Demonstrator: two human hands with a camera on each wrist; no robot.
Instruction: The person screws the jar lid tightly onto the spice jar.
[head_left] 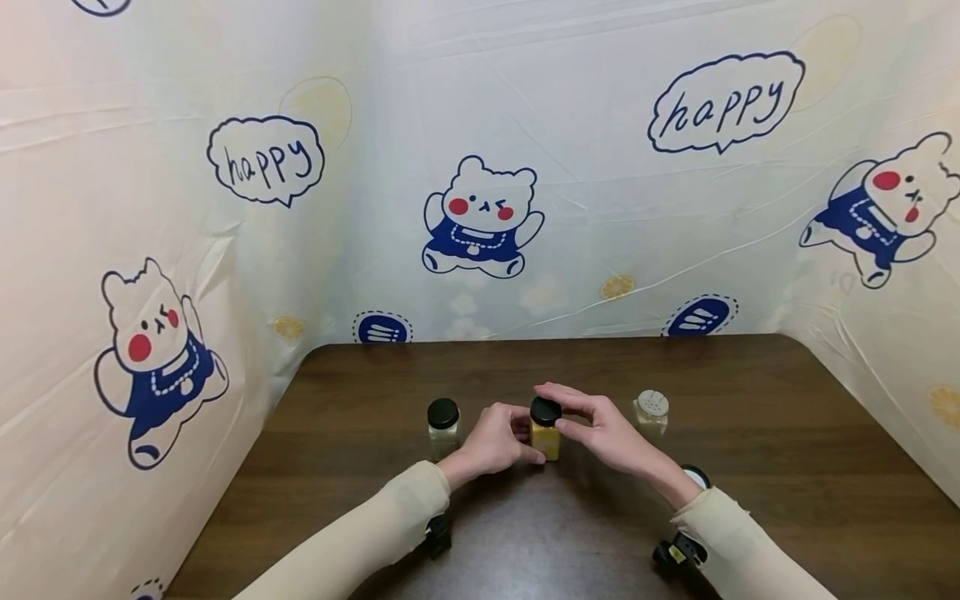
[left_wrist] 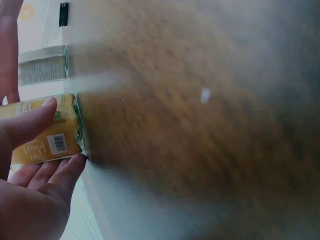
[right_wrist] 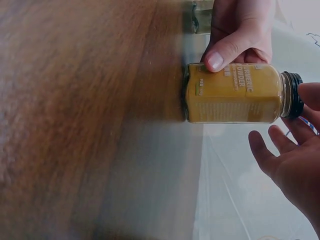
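Note:
A glass jar of yellow turmeric powder [right_wrist: 235,95] stands upright on the table between my hands. My left hand [head_left: 491,440] grips its body low down, thumb on the near side and fingers behind. At the top, my right hand [head_left: 611,433] pinches the black lid [head_left: 546,411] between thumb and fingers, its lower fingers spread free in the right wrist view. Beside the left hand is a second jar with a black lid [head_left: 443,413], partly hidden by that hand. Behind the right hand stands a third jar, with a pale perforated shaker top [head_left: 653,404].
A round white piece with a dark rim [head_left: 697,476] lies by my right wrist, mostly covered by the forearm. The dark wooden table [head_left: 540,533] ends at a printed curtain [head_left: 585,250] that surrounds its back and sides. Both wrists carry small black cameras.

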